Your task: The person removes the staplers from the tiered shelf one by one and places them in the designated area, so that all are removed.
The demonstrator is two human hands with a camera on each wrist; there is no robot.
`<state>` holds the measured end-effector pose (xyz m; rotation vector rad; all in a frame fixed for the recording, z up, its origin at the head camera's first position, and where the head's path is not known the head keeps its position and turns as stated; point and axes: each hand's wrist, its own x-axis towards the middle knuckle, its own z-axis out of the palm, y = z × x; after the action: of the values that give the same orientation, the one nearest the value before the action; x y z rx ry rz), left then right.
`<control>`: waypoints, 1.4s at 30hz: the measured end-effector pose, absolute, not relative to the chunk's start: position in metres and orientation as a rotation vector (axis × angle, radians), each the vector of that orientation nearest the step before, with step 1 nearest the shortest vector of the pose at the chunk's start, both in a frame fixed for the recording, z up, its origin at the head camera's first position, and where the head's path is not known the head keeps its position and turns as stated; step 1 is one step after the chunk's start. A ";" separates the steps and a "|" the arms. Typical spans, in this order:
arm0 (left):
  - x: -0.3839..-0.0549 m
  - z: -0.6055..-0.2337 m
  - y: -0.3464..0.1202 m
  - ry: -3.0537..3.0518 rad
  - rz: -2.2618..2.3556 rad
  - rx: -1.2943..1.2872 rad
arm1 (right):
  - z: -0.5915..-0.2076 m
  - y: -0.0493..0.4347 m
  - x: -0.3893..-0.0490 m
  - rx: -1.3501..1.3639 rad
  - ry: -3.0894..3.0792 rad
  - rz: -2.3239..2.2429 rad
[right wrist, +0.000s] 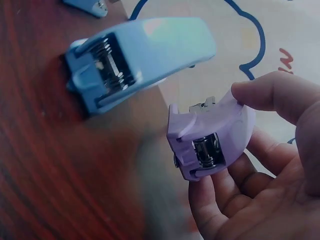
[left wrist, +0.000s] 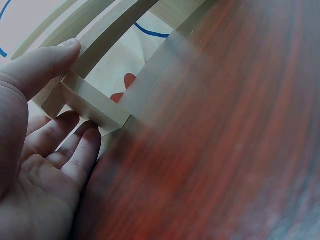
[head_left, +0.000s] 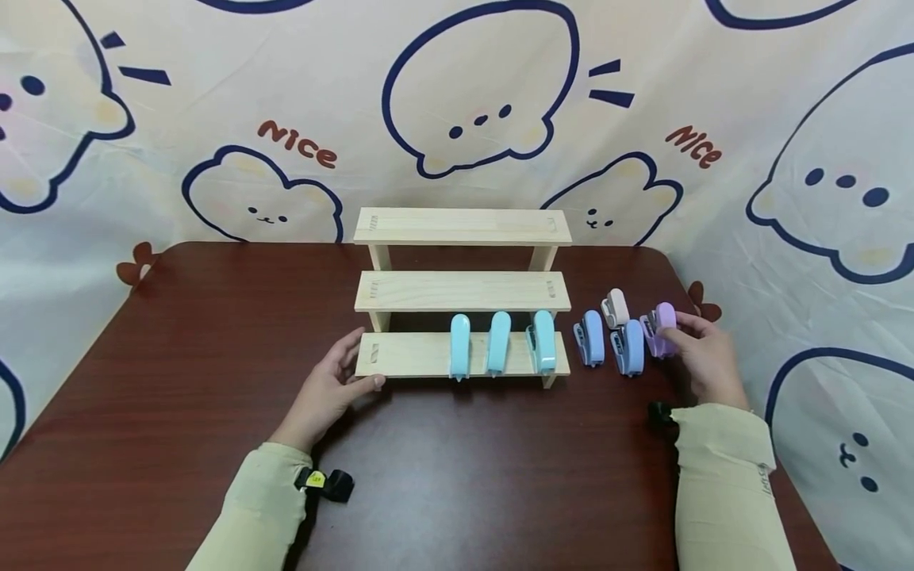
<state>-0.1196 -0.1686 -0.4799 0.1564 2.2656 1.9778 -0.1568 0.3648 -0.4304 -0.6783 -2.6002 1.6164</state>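
My right hand (head_left: 707,357) pinches a small purple stapler (right wrist: 212,135), thumb on its curved top and fingers underneath, its spring showing in the right wrist view. Just left of it stand two blue staplers (head_left: 628,349) and a whitish one (head_left: 615,308). A three-tier wooden rack (head_left: 410,354) stands at the middle of the table. My left hand (head_left: 330,388) grips the left end of its lowest shelf, the thumb along the front edge and the fingers around the end. Several light blue staplers (head_left: 499,342) stand upright on the right half of that shelf.
The brown table (head_left: 457,476) runs back to a cartoon-printed cloth (head_left: 457,182) behind the rack. The rack's middle shelf (head_left: 464,291) and top shelf (head_left: 464,226) rise in steps toward that cloth. A black strap with a small device (head_left: 328,482) sits at the left wrist.
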 end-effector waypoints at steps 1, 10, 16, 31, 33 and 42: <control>-0.120 -0.480 -0.169 2.265 1.978 0.156 | -0.432 0.365 -0.157 -0.683 -2.599 1.621; -0.120 -0.481 -0.169 2.244 1.990 0.160 | -0.442 0.369 -0.161 -0.737 -2.592 1.650; -0.121 -0.479 -0.169 2.268 1.965 0.179 | -0.444 0.371 -0.162 -0.755 -2.574 1.657; -0.120 -0.477 -0.170 2.272 1.954 0.145 | -0.433 0.368 -0.161 -0.834 -2.372 1.760; -0.120 -0.476 -0.170 2.271 1.953 0.139 | -0.428 0.367 -0.159 -0.827 -2.310 1.801; -0.120 -0.478 -0.169 2.240 1.989 0.164 | -0.403 0.355 -0.152 -0.718 -2.153 1.815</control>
<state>-0.1196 -0.1687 -0.4777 0.1643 2.2405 1.9890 -0.1523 0.3547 -0.4034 -0.7180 -2.1526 1.8150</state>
